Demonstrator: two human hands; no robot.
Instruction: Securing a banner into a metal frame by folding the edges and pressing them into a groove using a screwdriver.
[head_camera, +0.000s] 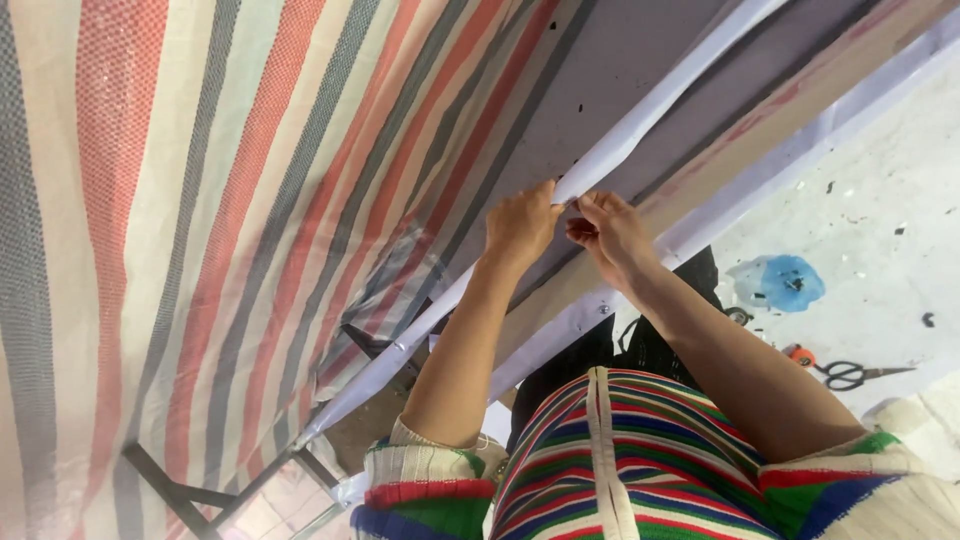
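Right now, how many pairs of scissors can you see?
1. The scissors lie on the pale floor at lower right, beyond the right hand, near a blue plastic scrap. Others may be hidden under the striped tarp.

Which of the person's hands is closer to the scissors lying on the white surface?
Right. The right hand pinches the white folded strip, up and left of the scissors. The left hand grips the same strip just beyond it, farther from the scissors.

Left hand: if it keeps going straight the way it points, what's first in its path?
The white folded strip that the left hand already pinches; beyond it, probably the grey panel. Depth is unclear.
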